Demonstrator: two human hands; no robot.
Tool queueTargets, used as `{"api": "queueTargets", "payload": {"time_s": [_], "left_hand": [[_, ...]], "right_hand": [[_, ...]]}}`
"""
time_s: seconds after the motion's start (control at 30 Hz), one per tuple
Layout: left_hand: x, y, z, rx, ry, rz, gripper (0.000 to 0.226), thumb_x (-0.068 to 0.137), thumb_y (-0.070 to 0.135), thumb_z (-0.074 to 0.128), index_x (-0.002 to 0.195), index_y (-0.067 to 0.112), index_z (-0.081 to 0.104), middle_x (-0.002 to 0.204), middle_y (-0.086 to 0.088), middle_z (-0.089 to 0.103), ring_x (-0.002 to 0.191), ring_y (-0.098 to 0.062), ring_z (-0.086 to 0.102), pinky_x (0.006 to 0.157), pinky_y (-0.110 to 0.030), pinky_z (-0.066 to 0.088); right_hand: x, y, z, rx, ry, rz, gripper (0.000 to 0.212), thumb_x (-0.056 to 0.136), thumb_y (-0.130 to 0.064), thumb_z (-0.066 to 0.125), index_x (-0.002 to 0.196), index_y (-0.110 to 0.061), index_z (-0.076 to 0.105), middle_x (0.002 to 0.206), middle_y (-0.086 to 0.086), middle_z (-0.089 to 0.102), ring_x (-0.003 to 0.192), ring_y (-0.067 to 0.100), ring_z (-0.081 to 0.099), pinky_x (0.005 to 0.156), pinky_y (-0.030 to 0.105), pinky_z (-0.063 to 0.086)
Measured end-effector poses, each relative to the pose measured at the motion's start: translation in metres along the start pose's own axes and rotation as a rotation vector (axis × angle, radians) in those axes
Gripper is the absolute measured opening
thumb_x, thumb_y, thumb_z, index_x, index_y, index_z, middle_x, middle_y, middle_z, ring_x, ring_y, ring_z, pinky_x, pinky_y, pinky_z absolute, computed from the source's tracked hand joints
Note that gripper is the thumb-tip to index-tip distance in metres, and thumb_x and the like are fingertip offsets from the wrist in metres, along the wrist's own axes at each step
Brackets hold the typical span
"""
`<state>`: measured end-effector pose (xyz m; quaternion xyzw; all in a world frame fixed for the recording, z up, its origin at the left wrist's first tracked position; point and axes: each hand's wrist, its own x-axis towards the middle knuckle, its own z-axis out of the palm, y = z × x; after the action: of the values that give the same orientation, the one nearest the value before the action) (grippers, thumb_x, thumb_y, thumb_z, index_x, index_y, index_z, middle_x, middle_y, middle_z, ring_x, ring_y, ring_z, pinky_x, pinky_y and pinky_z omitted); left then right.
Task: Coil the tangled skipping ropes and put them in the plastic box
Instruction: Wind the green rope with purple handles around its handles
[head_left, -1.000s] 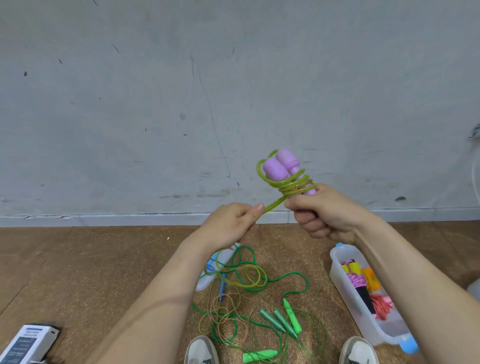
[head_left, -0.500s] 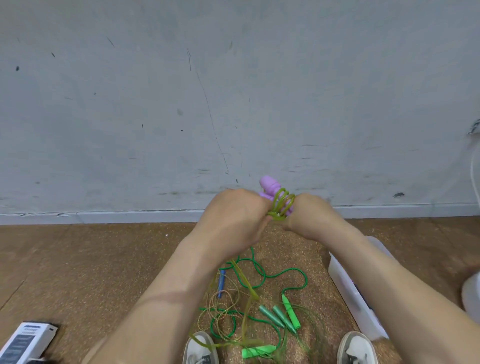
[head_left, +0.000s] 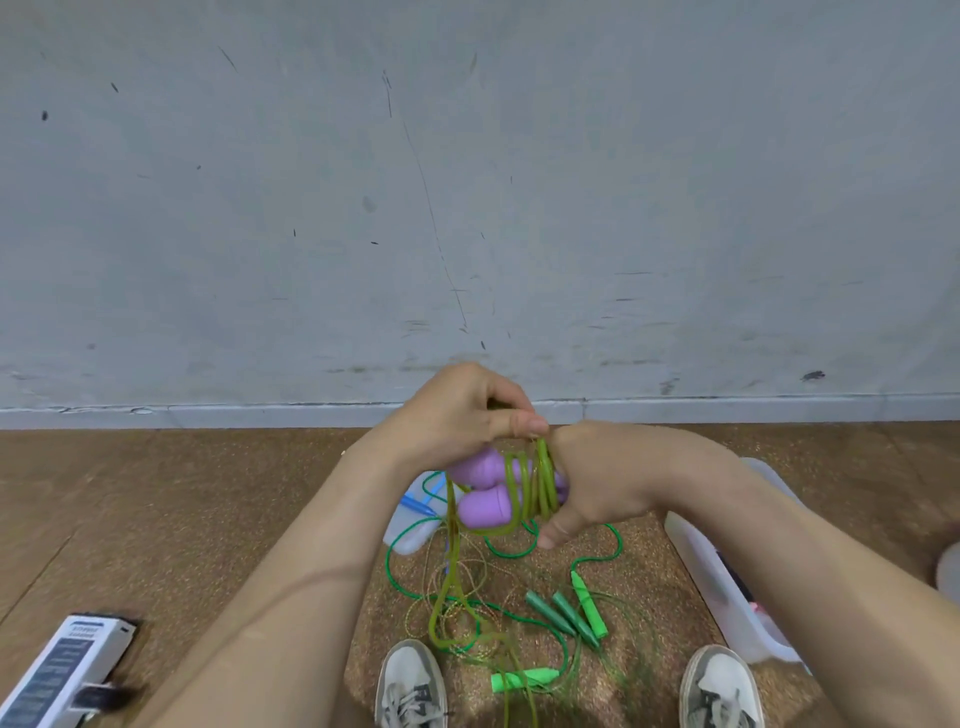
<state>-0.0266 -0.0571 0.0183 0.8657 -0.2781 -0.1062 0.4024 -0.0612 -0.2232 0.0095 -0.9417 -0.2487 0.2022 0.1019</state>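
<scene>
Both hands meet in front of the grey wall (head_left: 467, 182), just above the brown cork-like floor (head_left: 156, 519). The right hand (head_left: 602, 478) is clenched around one end of a pair of lilac handles (head_left: 480, 488), which lie side by side and point towards the person's left. Several turns of yellow-green rope (head_left: 535, 483) are wrapped around those handles, right beside the right hand's thumb. The left hand (head_left: 457, 421) sits above and partly over the handles, its thumb and forefinger pinched on the same rope at the top of the windings. From there the loose rest of the rope drops straight down between the forearms to the floor, where it ends in slack loops.

Beneath the hands lies a tangle of other skipping ropes: a green rope (head_left: 597, 556) with green handles (head_left: 566, 608), and what looks like a thin gold-coloured cord (head_left: 467, 571), though blur makes it hard to follow. A blue handle (head_left: 415, 506) rests on a pale lid-like piece just below the left wrist.

The clear plastic box (head_left: 717, 587) stands on the floor under the right forearm, which hides most of its contents. Two grey-white shoes (head_left: 410, 686) frame the tangle at the bottom edge. A white carton (head_left: 62, 665) with dark print lies at the lower left.
</scene>
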Motion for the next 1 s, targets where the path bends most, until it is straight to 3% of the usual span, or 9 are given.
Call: {"api": "queueTargets", "payload": {"time_s": [0.1, 0.2, 0.3, 0.37, 0.43, 0.53, 0.77, 0.9, 1.0], "left_hand": [[0.000, -0.002, 0.001, -0.202, -0.182, -0.060, 0.022, 0.084, 0.029, 0.065, 0.066, 0.019, 0.069, 0.055, 0.009, 0.061, 0.053, 0.002, 0.048, 0.055, -0.013, 0.040], [0.000, -0.010, 0.000, -0.385, -0.321, -0.106, 0.040, 0.065, 0.060, 0.072, 0.061, 0.020, 0.072, 0.059, 0.009, 0.064, 0.053, -0.001, 0.052, 0.054, -0.015, 0.043], [0.006, -0.017, 0.001, -0.521, -0.178, -0.185, 0.023, 0.065, 0.030, 0.081, 0.047, 0.021, 0.070, 0.050, 0.011, 0.062, 0.045, 0.001, 0.053, 0.047, -0.014, 0.044], [0.011, -0.021, 0.006, -0.516, -0.023, -0.159, 0.030, 0.077, 0.005, 0.067, 0.055, 0.026, 0.071, 0.052, 0.011, 0.058, 0.043, 0.000, 0.049, 0.043, -0.015, 0.040], [0.013, -0.021, 0.009, -0.589, -0.019, -0.134, 0.016, 0.085, 0.020, 0.065, 0.070, 0.018, 0.063, 0.059, -0.007, 0.041, 0.043, -0.006, 0.031, 0.039, -0.015, 0.027], [0.015, -0.016, 0.011, -0.604, 0.016, -0.183, 0.035, 0.085, 0.038, 0.055, 0.070, 0.007, 0.054, 0.051, -0.001, 0.030, 0.042, -0.007, 0.021, 0.039, -0.015, 0.021], [0.012, -0.030, 0.006, -0.193, 0.142, -0.183, 0.036, 0.095, 0.036, 0.053, 0.065, 0.018, 0.057, 0.043, 0.010, 0.037, 0.041, -0.009, 0.032, 0.045, -0.022, 0.026], [0.008, -0.020, 0.003, 0.315, 0.173, -0.066, 0.035, 0.091, 0.049, 0.053, 0.068, 0.023, 0.060, 0.047, 0.007, 0.044, 0.050, -0.010, 0.042, 0.054, -0.030, 0.035], [0.002, 0.002, 0.009, 0.655, 0.112, 0.037, 0.032, 0.088, 0.053, 0.051, 0.081, 0.024, 0.061, 0.059, 0.004, 0.050, 0.067, -0.021, 0.052, 0.061, -0.035, 0.045]], "right_hand": [[-0.005, 0.004, -0.002, 0.070, -0.009, -0.073, 0.048, 0.064, -0.056, 0.080, 0.084, -0.018, 0.058, 0.082, -0.001, 0.064, 0.078, 0.019, 0.060, 0.076, 0.033, 0.051], [-0.016, 0.000, -0.008, 0.215, -0.047, -0.154, 0.049, 0.064, -0.055, 0.081, 0.082, -0.013, 0.064, 0.074, 0.003, 0.065, 0.071, 0.018, 0.060, 0.072, 0.036, 0.053], [-0.027, -0.003, -0.020, 0.604, 0.008, -0.186, 0.033, 0.073, -0.047, 0.075, 0.060, -0.023, 0.056, 0.049, -0.010, 0.045, 0.045, 0.007, 0.038, 0.046, 0.023, 0.035], [-0.027, 0.004, -0.023, 0.858, 0.136, -0.120, 0.040, 0.077, -0.057, 0.056, 0.062, -0.020, 0.053, 0.045, -0.007, 0.039, 0.038, 0.009, 0.029, 0.039, 0.016, 0.024], [-0.025, 0.011, -0.025, 1.013, 0.250, -0.050, 0.051, 0.079, -0.064, 0.052, 0.066, -0.014, 0.051, 0.045, -0.002, 0.035, 0.035, 0.010, 0.023, 0.040, 0.013, 0.019], [-0.021, 0.015, -0.023, 1.084, 0.329, 0.003, 0.048, 0.076, -0.060, 0.059, 0.065, -0.014, 0.049, 0.045, 0.000, 0.032, 0.034, 0.010, 0.020, 0.042, 0.014, 0.016], [-0.010, 0.034, -0.023, 1.169, 0.541, 0.220, 0.034, 0.088, -0.024, 0.062, 0.062, -0.020, 0.042, 0.047, -0.001, 0.031, 0.035, 0.010, 0.018, 0.041, 0.013, 0.014], [-0.009, 0.041, -0.023, 0.785, 0.619, 0.365, 0.033, 0.079, -0.021, 0.064, 0.048, -0.019, 0.053, 0.043, -0.010, 0.044, 0.029, 0.006, 0.031, 0.040, 0.021, 0.026], [-0.006, 0.033, -0.020, 0.515, 0.527, 0.425, 0.012, 0.076, -0.026, 0.065, 0.072, -0.036, 0.071, 0.064, -0.011, 0.063, 0.063, 0.007, 0.059, 0.060, 0.023, 0.043]]}}
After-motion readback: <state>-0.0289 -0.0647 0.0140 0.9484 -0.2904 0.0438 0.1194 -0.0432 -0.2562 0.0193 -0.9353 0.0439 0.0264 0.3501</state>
